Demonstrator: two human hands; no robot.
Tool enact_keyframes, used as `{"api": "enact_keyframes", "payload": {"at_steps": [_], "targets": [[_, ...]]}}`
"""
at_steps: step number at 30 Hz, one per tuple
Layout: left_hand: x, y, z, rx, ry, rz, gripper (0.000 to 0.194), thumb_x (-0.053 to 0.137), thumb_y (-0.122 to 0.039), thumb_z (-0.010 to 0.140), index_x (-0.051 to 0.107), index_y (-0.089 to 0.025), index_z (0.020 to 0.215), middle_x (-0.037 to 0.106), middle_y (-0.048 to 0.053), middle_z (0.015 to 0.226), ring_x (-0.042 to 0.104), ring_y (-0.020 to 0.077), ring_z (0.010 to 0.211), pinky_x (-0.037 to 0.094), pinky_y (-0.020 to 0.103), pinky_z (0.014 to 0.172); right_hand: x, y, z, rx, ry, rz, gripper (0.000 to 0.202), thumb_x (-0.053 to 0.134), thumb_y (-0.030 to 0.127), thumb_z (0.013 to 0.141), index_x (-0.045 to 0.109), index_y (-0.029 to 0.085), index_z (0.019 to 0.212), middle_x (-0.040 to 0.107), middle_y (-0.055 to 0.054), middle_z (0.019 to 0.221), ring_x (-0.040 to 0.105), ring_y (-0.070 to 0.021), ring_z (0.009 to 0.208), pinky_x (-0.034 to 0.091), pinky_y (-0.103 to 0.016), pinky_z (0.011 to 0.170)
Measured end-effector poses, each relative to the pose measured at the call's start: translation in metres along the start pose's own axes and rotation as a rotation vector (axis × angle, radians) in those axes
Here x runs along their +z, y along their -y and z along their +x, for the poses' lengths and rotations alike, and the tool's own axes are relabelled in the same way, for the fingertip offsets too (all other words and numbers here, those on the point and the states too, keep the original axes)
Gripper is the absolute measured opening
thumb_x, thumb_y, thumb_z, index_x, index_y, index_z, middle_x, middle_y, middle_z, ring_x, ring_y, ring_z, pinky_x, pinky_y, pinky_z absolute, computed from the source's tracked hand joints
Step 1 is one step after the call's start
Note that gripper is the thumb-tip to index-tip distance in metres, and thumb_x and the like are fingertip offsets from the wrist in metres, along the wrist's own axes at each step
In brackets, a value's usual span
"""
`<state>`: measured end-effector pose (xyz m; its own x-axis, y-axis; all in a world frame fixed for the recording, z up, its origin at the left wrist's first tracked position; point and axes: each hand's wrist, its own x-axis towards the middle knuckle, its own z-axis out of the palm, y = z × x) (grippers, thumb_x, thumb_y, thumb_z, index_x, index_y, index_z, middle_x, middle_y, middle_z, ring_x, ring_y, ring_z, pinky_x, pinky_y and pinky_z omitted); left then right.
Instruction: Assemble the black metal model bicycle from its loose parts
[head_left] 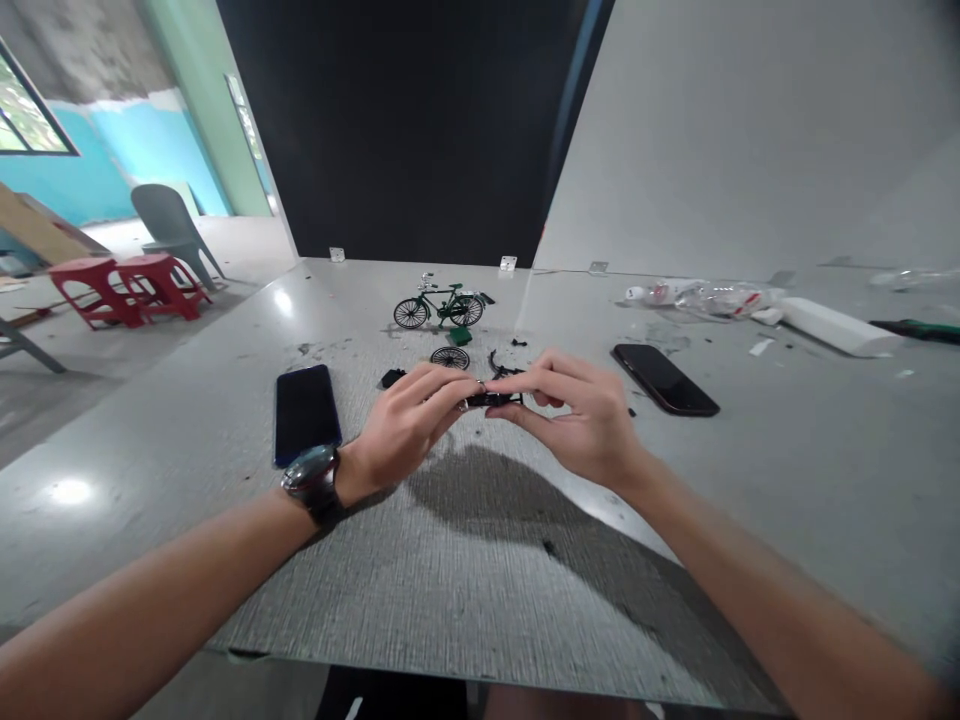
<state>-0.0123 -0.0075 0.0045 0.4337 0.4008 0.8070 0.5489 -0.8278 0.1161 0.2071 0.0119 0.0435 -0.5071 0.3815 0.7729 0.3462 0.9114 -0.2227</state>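
Observation:
Between my two hands is a small black model bicycle part (501, 399), partly covered by my fingers. My left hand (412, 415), with a watch on its wrist, is closed on the part's left end. My right hand (581, 410) pinches its right end between thumb and fingers. Just beyond lies a loose spoked wheel (450, 357), with a small black piece (392, 378) by my left fingers. A green block-like piece (460, 337) rests behind the wheel. Farther back stands a green model bicycle (442, 303), upright on the table.
A dark phone (306, 412) lies left of my hands, another phone (664, 380) to the right. Plastic wrapping (720, 298) and a white box (838, 326) are at the back right. A black panel (412, 130) rises behind the table. Tiny black bits are scattered about.

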Motion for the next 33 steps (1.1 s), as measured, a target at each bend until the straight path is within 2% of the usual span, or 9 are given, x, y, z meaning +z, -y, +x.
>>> {"api": "enact_keyframes", "payload": {"at_steps": [6, 15, 23, 27, 33], "targets": [[0.002, -0.001, -0.001, 0.025, 0.021, -0.01, 0.026, 0.057, -0.012, 0.095, 0.056, -0.015, 0.121, 0.068, 0.012, 0.114, 0.061, 0.021, 0.107, 0.055, 0.041, 0.091, -0.003, -0.002, -0.005, -0.03, -0.007, -0.022, 0.02, 0.079, 0.025, 0.081, 0.074, 0.021, 0.101, 0.059, 0.001, 0.075, 0.051, -0.0113, 0.063, 0.043, -0.025, 0.055], [-0.004, -0.002, 0.002, 0.072, 0.047, 0.041, 0.025, 0.053, -0.009, 0.096, 0.057, -0.013, 0.12, 0.066, 0.013, 0.115, 0.06, 0.0216, 0.107, 0.054, 0.041, 0.089, -0.003, -0.001, -0.008, -0.011, 0.011, 0.015, 0.022, 0.075, 0.022, 0.084, 0.074, 0.023, 0.106, 0.058, 0.001, 0.075, 0.052, -0.0114, 0.065, 0.044, -0.025, 0.055], [-0.007, 0.005, -0.004, 0.141, 0.024, 0.243, 0.031, 0.051, -0.01, 0.096, 0.059, -0.025, 0.123, 0.063, 0.01, 0.121, 0.058, 0.0231, 0.109, 0.053, 0.042, 0.086, -0.002, 0.001, -0.009, -0.024, -0.026, 0.022, 0.024, 0.075, 0.018, 0.084, 0.073, 0.024, 0.107, 0.057, 0.002, 0.073, 0.051, -0.0117, 0.063, 0.042, -0.025, 0.054], [-0.008, 0.007, -0.004, 0.188, 0.009, 0.266, 0.031, 0.053, -0.012, 0.096, 0.059, -0.025, 0.123, 0.062, 0.011, 0.121, 0.058, 0.0238, 0.11, 0.053, 0.041, 0.085, -0.001, 0.003, -0.01, -0.055, -0.051, 0.029, 0.026, 0.073, 0.015, 0.085, 0.074, 0.025, 0.109, 0.057, 0.001, 0.072, 0.052, -0.012, 0.062, 0.042, -0.026, 0.053], [-0.009, 0.007, -0.004, 0.181, 0.005, 0.279, 0.033, 0.052, -0.011, 0.096, 0.059, -0.027, 0.123, 0.061, 0.009, 0.121, 0.057, 0.0227, 0.109, 0.052, 0.039, 0.085, 0.0, 0.004, -0.011, -0.069, -0.088, 0.015, 0.034, 0.072, 0.014, 0.085, 0.073, 0.029, 0.116, 0.057, 0.002, 0.07, 0.051, -0.0125, 0.061, 0.043, -0.026, 0.054]]}}
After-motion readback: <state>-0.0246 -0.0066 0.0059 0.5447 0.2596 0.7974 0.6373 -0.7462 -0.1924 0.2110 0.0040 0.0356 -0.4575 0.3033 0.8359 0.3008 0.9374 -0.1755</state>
